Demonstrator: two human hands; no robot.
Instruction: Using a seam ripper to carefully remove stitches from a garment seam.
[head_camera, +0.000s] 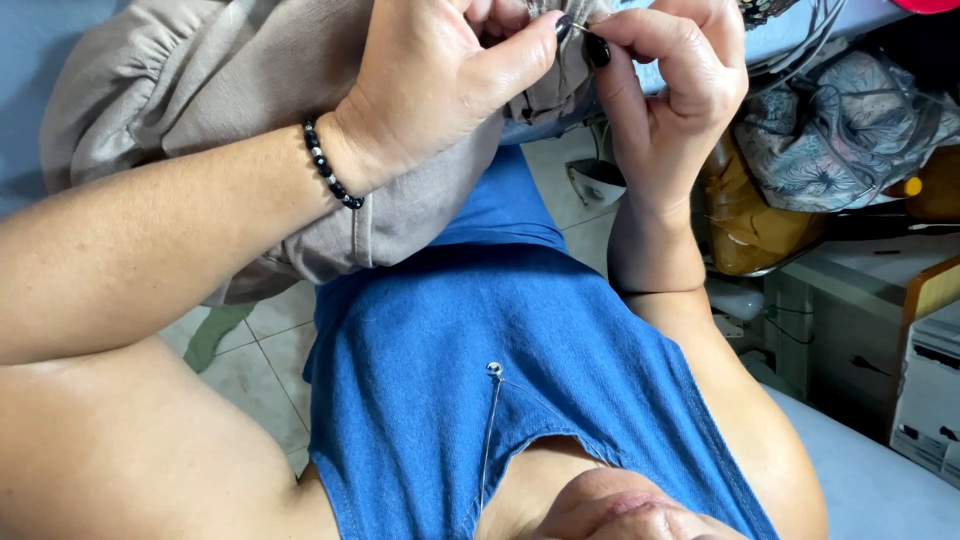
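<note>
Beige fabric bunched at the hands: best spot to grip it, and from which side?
Probably the folded edge of the beige fabric where the left hand already pinches it, beside the right hand. Come from the left hand's side, thumb on top: the cloth is bunched thick there, while the rest hangs slack over the forearm and would slip.

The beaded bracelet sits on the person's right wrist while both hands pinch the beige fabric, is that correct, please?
Not quite: the beaded bracelet sits on the left wrist, as the head view shows. The rest holds: the left hand and right hand both pinch the beige fabric.
</note>
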